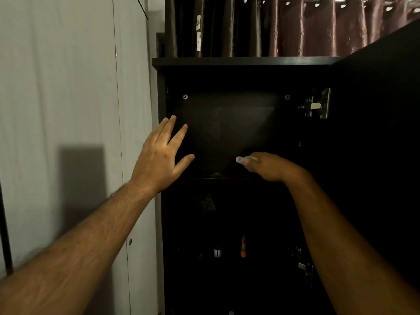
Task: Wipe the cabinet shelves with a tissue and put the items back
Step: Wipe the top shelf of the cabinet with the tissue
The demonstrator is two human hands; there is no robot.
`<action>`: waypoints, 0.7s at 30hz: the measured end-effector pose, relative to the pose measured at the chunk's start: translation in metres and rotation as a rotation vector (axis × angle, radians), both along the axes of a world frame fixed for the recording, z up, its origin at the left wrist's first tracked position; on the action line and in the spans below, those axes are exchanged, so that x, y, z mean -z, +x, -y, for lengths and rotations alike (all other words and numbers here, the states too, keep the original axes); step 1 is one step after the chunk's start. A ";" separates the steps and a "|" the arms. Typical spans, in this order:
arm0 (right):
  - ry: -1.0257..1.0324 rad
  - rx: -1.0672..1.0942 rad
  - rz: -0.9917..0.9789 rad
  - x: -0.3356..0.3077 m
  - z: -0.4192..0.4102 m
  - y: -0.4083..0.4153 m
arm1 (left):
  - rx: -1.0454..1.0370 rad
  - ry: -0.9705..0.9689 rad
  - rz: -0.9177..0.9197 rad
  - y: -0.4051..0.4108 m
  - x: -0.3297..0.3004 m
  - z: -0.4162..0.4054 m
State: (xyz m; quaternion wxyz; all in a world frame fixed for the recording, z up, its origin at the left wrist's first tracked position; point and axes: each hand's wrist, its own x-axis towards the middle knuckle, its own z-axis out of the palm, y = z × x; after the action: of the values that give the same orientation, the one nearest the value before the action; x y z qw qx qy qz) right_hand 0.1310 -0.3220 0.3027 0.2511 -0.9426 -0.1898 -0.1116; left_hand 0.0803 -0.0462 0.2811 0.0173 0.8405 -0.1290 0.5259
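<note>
Right hand (pixel 270 167) fingers clamped on tissue (pixel 246 159), over top shelf (pixel 218 176); left hand (pixel 162 155) fingers spread.

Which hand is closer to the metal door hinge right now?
Right. The right hand is below-left of the hinge; the left hand is across the cabinet at its left edge.

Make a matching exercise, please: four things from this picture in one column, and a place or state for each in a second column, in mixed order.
1. left hand
2. right hand
3. hinge
4. curtain

a. above the cabinet top
b. fingers spread, at the cabinet's left edge
c. metal, on the cabinet's right inner side
d. holding a small white thing, perhaps the tissue

Pairs: 1-b, 2-d, 3-c, 4-a
</note>
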 end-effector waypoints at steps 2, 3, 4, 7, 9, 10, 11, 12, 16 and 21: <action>-0.054 0.002 -0.101 0.012 -0.006 -0.004 | 0.014 -0.012 -0.011 0.001 0.002 -0.002; -0.091 -0.003 -0.141 0.016 -0.009 -0.006 | 0.022 -0.020 -0.018 0.001 0.003 -0.002; -0.116 -0.008 -0.152 0.019 -0.011 -0.008 | 0.032 -0.028 -0.026 0.002 0.004 -0.003; -0.120 -0.018 -0.161 0.019 -0.026 -0.013 | 0.054 -0.057 -0.039 0.002 0.008 -0.007; -0.127 -0.055 -0.194 0.016 -0.042 -0.013 | 0.070 -0.069 -0.038 0.003 0.009 -0.010; -0.152 -0.110 -0.204 0.014 -0.051 -0.015 | 0.080 -0.074 -0.036 0.003 0.009 -0.012; -0.179 -0.183 -0.212 0.012 -0.060 -0.019 | 0.088 -0.078 -0.035 0.003 0.009 -0.014; -0.195 -0.249 -0.228 0.009 -0.066 -0.025 | 0.095 -0.082 -0.036 0.004 0.010 -0.015; -0.131 -0.219 -0.294 0.010 -0.050 -0.028 | 0.119 -0.084 -0.047 0.004 0.011 -0.019; -0.059 0.037 -0.260 0.014 -0.018 -0.008 | 0.125 -0.066 -0.052 0.002 0.014 -0.029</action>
State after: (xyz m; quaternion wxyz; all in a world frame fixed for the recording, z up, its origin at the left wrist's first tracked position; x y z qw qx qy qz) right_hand 0.1229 -0.3045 0.2883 0.2433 -0.9595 -0.1413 0.0123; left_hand 0.0828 -0.0176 0.2666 0.0814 0.8432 -0.1634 0.5057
